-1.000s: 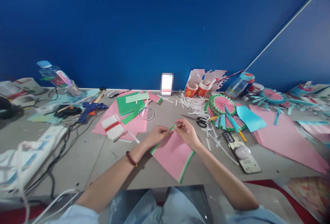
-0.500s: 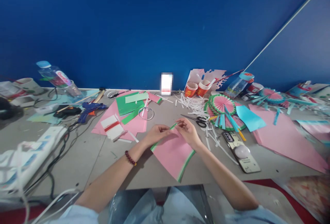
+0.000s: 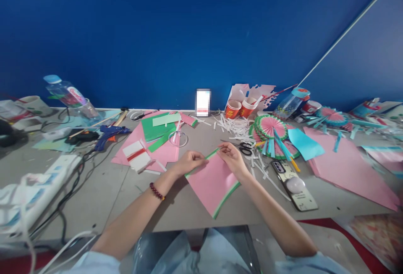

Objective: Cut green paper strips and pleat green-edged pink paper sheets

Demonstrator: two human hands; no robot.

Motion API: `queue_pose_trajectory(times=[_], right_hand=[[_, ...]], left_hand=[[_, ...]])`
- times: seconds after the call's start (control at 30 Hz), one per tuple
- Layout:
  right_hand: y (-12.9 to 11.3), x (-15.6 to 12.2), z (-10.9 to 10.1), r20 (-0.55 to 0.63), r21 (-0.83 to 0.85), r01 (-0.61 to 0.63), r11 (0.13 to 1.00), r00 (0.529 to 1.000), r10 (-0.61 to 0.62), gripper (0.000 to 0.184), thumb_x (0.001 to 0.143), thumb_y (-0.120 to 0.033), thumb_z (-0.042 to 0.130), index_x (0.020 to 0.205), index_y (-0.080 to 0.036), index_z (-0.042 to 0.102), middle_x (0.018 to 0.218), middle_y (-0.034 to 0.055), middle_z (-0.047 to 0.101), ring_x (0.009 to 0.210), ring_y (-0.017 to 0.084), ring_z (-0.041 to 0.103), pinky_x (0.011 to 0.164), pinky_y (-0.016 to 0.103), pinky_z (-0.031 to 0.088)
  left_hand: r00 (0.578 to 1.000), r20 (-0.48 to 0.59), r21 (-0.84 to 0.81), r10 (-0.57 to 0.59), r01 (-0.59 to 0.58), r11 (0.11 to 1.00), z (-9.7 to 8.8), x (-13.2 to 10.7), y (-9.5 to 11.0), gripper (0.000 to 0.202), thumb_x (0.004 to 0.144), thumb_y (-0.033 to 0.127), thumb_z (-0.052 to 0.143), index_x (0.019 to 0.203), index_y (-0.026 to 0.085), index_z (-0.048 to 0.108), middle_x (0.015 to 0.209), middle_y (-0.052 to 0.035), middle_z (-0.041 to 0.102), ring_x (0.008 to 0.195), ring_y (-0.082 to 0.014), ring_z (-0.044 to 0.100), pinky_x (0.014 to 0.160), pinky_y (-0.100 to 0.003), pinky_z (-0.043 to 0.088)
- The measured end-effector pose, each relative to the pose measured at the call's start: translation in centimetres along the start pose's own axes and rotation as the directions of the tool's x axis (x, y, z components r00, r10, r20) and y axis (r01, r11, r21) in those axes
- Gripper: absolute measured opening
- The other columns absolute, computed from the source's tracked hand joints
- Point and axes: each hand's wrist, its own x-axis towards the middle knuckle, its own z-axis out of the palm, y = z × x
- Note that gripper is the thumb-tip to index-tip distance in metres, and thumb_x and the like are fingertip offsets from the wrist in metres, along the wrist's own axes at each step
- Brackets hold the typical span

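Note:
A pink paper sheet with green edges (image 3: 214, 183) lies on the grey table (image 3: 132, 194) in front of me. My left hand (image 3: 187, 162), with a dark red bead bracelet at the wrist, pinches the sheet's far green edge on the left. My right hand (image 3: 231, 156) pinches the same edge further right, near the corner. Between the two hands that far edge is lifted off the table.
Black scissors (image 3: 244, 148), white paper strips and pink-green paper fans (image 3: 269, 129) lie beyond my right hand. A phone (image 3: 294, 185) rests to the right. Pink and green sheets (image 3: 157, 139), a glue gun (image 3: 110, 133), cables and a power strip (image 3: 37, 185) crowd the left.
Both hands shifted slightly farther from me, and the sheet turned a little, its near corner swinging left. The far green edge now shows as a longer strip between the hands.

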Motion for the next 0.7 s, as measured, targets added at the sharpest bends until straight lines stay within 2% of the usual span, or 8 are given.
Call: queue_pose_trajectory(times=[0.2,0.33,0.47,0.57,0.7], right_hand=[[-0.8,-0.3,-0.3,0.093,0.113,-0.114,0.987,0.990,0.104,0.035,0.065,-0.044,0.075,0.087,-0.021,0.059,0.069,-0.0020,0.056,0.061,0.012,0.051,0.056,0.023,0.041],[-1.2,-0.3,-0.4,0.156,0.160,-0.147,0.976,0.980,0.123,0.039,0.061,-0.046,0.077,0.085,-0.022,0.058,0.069,-0.0022,0.056,0.057,0.010,0.050,0.053,0.022,0.039],[-1.3,-0.3,-0.4,0.094,0.152,-0.086,0.985,0.993,0.073,0.040,0.061,-0.047,0.077,0.085,-0.022,0.057,0.067,-0.0024,0.053,0.058,0.010,0.048,0.053,0.022,0.039],[-1.4,-0.4,-0.5,0.060,0.142,-0.059,0.988,0.997,0.050,0.040,0.061,-0.048,0.075,0.086,-0.023,0.056,0.066,-0.0030,0.050,0.055,0.010,0.044,0.050,0.021,0.036],[-1.9,-0.7,-0.7,0.085,0.149,-0.074,0.986,0.994,0.062,0.037,0.061,-0.046,0.072,0.085,-0.024,0.054,0.066,-0.0034,0.047,0.051,0.009,0.038,0.047,0.022,0.032]], left_hand=[[0.989,0.147,-0.194,-0.015,0.044,0.980,-0.2,-0.3,0.4,0.043,0.062,0.054,0.074,0.067,0.012,0.065,0.052,0.0054,0.043,0.049,-0.0058,0.031,0.047,-0.022,0.022],[0.979,0.200,-0.348,-0.046,0.115,0.930,-0.5,-1.0,0.9,0.044,0.060,0.053,0.076,0.075,0.012,0.067,0.057,0.0018,0.053,0.049,-0.0073,0.042,0.049,-0.021,0.031],[0.983,0.175,-0.428,-0.052,0.123,0.895,-0.6,-1.7,1.5,0.047,0.058,0.052,0.077,0.083,0.012,0.070,0.067,-0.0036,0.062,0.058,-0.0121,0.054,0.055,-0.023,0.038],[0.989,0.129,-0.403,-0.070,0.117,0.907,-0.6,-1.8,1.7,0.039,0.057,0.046,0.078,0.077,0.014,0.070,0.067,-0.0027,0.063,0.061,-0.0133,0.055,0.059,-0.024,0.040],[0.996,0.068,-0.371,-0.065,0.086,0.925,-0.6,-1.4,1.5,0.030,0.056,0.040,0.077,0.070,0.015,0.068,0.066,-0.0002,0.062,0.064,-0.0130,0.053,0.062,-0.023,0.039]])
